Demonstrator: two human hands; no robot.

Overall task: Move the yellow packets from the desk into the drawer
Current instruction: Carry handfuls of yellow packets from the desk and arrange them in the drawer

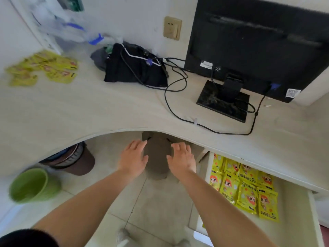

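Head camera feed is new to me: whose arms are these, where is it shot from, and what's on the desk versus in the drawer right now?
This is one wide-angle camera worn on a person's head, looking down. No machine: the bare left hand and right hand hang open and hold nothing, in front of the desk edge. A cluster of yellow packets lies on the desk's far left, blurred. More packets lie in rows in the open drawer at right. The desk also carries a monitor, cables and a black bag.
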